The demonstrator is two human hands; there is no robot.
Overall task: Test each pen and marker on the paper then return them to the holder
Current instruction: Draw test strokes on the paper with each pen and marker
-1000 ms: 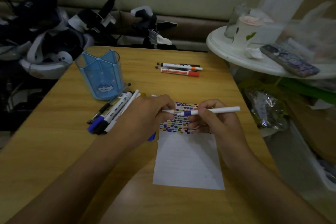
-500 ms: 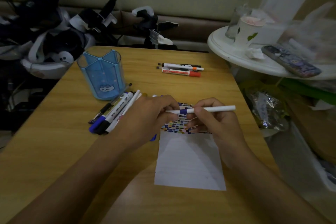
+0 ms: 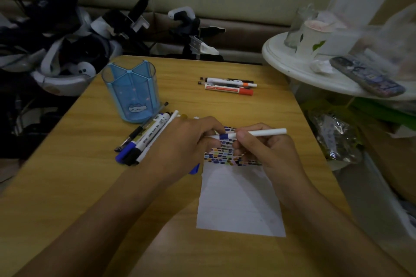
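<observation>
While gripped by both hands at frame centre, lies nearly level: slim white pen with blue band (image 3: 247, 134), cap end pinched in left hand (image 3: 184, 141), barrel in right hand (image 3: 265, 153), translucent blue plastic holder (image 3: 132, 92) upper left, nearer the left.

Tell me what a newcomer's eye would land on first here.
First, the two hands meeting over the paper: the right hand holds a white pen with a blue band, and the left hand pinches its tip end. Under them, rows of coloured test marks cross the paper's top. Left of that stands the empty blue pen holder, with loose pens heaped beside it.
</observation>
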